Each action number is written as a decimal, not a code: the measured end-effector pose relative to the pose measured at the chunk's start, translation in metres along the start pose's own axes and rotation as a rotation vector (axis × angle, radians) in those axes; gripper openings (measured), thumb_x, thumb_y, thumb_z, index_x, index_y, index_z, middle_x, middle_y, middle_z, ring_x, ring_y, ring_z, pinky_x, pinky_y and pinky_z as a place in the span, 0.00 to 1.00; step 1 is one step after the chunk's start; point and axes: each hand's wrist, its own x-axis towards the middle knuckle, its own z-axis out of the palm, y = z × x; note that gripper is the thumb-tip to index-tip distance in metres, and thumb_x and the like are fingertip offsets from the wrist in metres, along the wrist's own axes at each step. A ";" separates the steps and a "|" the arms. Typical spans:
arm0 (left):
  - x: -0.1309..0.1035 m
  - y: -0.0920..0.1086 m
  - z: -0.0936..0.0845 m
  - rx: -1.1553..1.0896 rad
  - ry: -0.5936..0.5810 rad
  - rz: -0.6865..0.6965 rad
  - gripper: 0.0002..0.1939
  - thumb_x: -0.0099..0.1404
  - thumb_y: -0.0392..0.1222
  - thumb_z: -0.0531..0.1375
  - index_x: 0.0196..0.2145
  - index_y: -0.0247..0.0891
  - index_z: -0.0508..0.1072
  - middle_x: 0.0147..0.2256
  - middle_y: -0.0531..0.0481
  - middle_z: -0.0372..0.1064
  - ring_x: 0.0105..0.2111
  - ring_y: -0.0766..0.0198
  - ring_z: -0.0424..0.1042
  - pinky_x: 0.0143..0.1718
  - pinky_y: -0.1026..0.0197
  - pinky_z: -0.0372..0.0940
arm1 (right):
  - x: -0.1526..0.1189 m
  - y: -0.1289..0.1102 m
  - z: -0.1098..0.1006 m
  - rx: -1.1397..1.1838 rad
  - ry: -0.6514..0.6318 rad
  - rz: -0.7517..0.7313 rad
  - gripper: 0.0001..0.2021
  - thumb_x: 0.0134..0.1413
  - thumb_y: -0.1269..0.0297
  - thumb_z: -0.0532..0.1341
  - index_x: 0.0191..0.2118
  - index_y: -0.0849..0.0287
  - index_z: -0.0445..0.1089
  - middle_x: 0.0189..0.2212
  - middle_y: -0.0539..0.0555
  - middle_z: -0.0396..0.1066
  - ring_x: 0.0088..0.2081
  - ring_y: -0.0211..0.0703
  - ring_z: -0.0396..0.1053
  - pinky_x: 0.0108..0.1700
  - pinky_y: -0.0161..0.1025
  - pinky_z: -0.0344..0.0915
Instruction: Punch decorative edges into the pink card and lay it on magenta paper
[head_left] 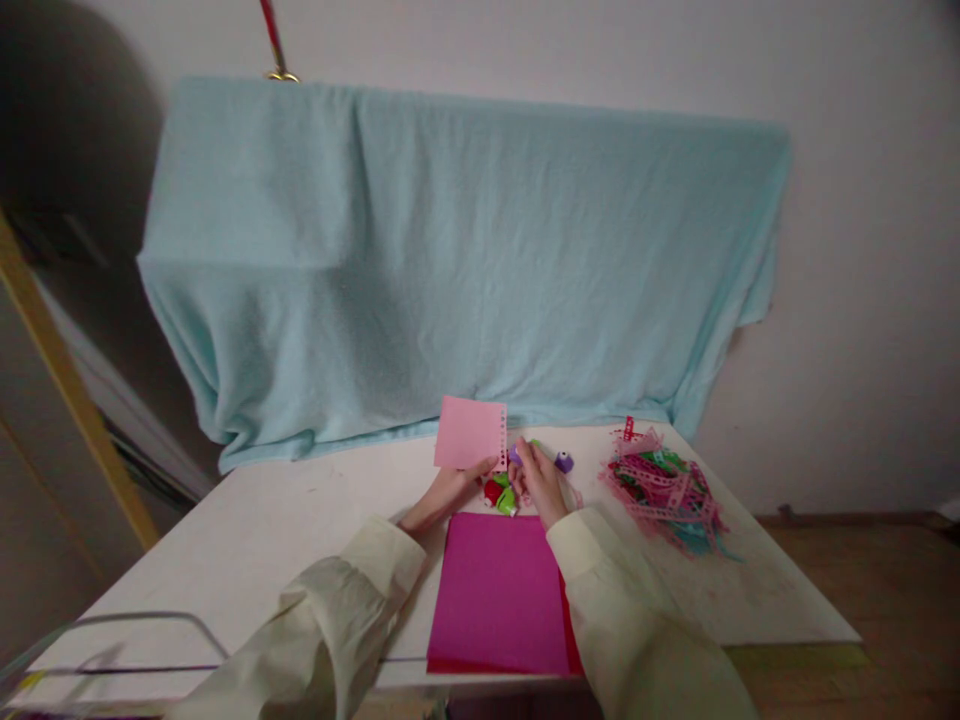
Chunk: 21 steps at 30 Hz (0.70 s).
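Observation:
My left hand [452,487] grips the lower right corner of a pink sheet of paper [471,434], held up above the table. A row of small punched holes runs down the sheet's right edge. Just right of that edge, my right hand [538,478] is closed around a small purple craft punch [515,454], partly covered by the fingers. Between and below my hands lie a red punch [493,491] and a green punch [507,501]. Another purple punch [564,461] rests beyond my right hand.
A stack of magenta paper [496,595], with red sheets under it, lies at the table's [300,540] front. To the right is a tangled heap of punched paper strips [667,490]. A light blue cloth [465,250] hangs behind the table.

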 end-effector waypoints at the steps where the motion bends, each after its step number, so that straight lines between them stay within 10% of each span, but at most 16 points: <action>1: 0.000 0.000 0.000 -0.007 -0.001 -0.001 0.22 0.54 0.52 0.64 0.41 0.32 0.74 0.42 0.39 0.74 0.41 0.54 0.72 0.45 0.55 0.64 | -0.001 -0.001 0.000 0.007 -0.009 -0.002 0.22 0.54 0.38 0.52 0.28 0.54 0.59 0.16 0.44 0.63 0.12 0.32 0.53 0.14 0.32 0.44; 21: 0.000 0.002 -0.005 0.038 0.044 -0.062 0.20 0.52 0.55 0.65 0.32 0.33 0.74 0.31 0.45 0.74 0.28 0.60 0.70 0.32 0.60 0.64 | -0.001 -0.006 0.003 0.026 -0.142 0.046 0.20 0.53 0.40 0.55 0.28 0.53 0.58 0.13 0.42 0.58 0.11 0.31 0.48 0.14 0.32 0.39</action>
